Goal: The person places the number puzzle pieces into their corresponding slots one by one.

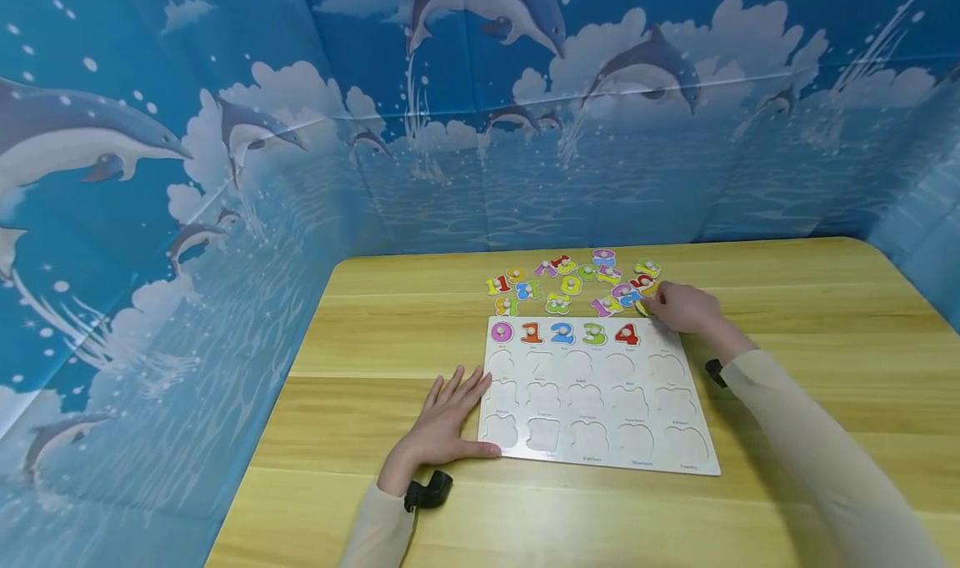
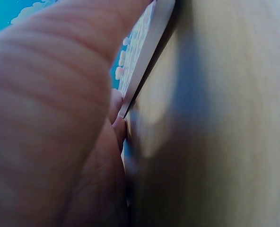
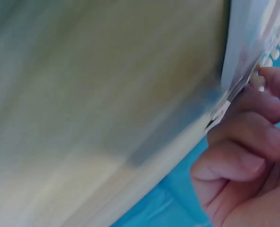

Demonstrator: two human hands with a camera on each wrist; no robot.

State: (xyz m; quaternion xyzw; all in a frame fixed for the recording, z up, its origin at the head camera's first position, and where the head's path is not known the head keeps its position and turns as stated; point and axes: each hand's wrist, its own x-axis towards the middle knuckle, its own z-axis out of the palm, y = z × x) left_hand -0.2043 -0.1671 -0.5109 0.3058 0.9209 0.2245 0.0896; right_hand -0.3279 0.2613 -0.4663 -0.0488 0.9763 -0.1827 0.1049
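A white number puzzle board [image 1: 558,393] lies on the table, its top row filled by the coloured numerals 0 to 4 [image 1: 626,334]. The left hand [image 1: 442,426] rests flat with spread fingers at the board's left edge, its thumb touching the near left corner. Above the board's top right corner, the right hand [image 1: 684,308] pinches a yellowish number puzzle piece [image 1: 643,306] by its small round knob [image 3: 257,82]. Which number it is cannot be told; the fingers hide most of it. A red 5 piece [image 1: 642,283] lies just beyond that hand.
Several loose number pieces [image 1: 572,285] are scattered behind the board, some overlapping. The wooden table [image 1: 360,334] extends to both sides. A blue dolphin-printed curtain [image 1: 480,176] hangs behind it and along the left. Black straps [image 1: 429,491] are on the wrists.
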